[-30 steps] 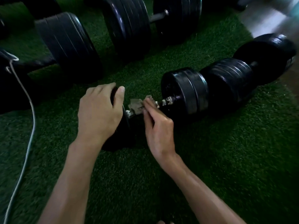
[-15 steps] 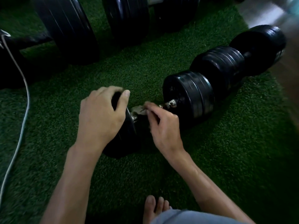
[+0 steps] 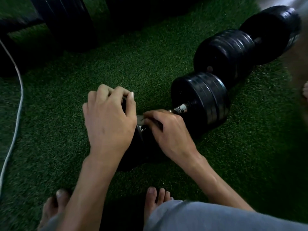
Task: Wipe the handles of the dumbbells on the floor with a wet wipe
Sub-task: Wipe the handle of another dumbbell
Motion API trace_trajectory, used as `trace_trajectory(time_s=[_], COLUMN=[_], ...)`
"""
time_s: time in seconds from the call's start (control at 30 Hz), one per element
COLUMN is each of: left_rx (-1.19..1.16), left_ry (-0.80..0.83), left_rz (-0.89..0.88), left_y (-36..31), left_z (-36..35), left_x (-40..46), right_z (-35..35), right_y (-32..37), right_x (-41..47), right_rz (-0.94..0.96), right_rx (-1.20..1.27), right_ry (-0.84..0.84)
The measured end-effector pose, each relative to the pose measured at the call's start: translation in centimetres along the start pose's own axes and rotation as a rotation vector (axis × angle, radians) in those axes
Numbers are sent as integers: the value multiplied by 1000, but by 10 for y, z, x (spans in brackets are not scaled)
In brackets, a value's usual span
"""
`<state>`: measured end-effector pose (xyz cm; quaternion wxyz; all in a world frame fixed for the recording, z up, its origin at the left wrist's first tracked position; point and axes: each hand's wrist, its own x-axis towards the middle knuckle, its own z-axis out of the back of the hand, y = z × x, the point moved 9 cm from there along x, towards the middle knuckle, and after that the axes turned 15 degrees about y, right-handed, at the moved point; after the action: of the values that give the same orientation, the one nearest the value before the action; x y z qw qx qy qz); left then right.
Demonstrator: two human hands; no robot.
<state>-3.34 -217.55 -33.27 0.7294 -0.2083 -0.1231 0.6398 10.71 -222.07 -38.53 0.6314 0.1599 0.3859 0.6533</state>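
Fingers (image 3: 150, 117) of your right hand (image 3: 168, 130) are curled down over the bare metal handle (image 3: 180, 109) of the nearest black round-plated dumbbell (image 3: 201, 100), pinching the small crumpled pale wet wipe (image 3: 139, 117) against the bar near its left end; only a scrap of wipe peeks out beside your knuckles, so how fully it wraps the bar I cannot tell. Your left hand (image 3: 108, 120) is curled over the top of the near black weight plate (image 3: 133, 147), fingers bent round its rim, steadying the dumbbell on the green artificial turf (image 3: 133, 64); good, because a round plate on turf looks ready to roll; hold that grip firm. The shiny stretch of handle up against the far plate stack is exposed and, I judge, unwiped; draw the wipe along the bar towards it, squeezing all round, and twist your wrist so the underside gets cleaned too. A second black dumbbell (image 3: 250, 40) lies just beyond, touching or nearly so; bigger dark weights (image 3: 66, 22) sit further back beside a white cable (image 3: 16, 100); your bare toes (image 3: 156, 197) are close, so don't let it roll.
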Motion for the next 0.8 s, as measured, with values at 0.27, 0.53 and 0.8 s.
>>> trace_trajectory(time_s=[0.27, 0.53, 0.8], left_rx=[-74, -65, -154], left_ry=[29, 354, 256], left_rz=[13, 67, 27], left_y=[5, 12, 6], left_z=[4, -11, -2], left_x=[15, 50, 41], right_z=[28, 27, 7], right_y=[-16, -5, -9], right_x=[-19, -3, -8], right_rz=[-96, 53, -15], right_rx=[-86, -50, -53], right_ry=[-315, -242, -206])
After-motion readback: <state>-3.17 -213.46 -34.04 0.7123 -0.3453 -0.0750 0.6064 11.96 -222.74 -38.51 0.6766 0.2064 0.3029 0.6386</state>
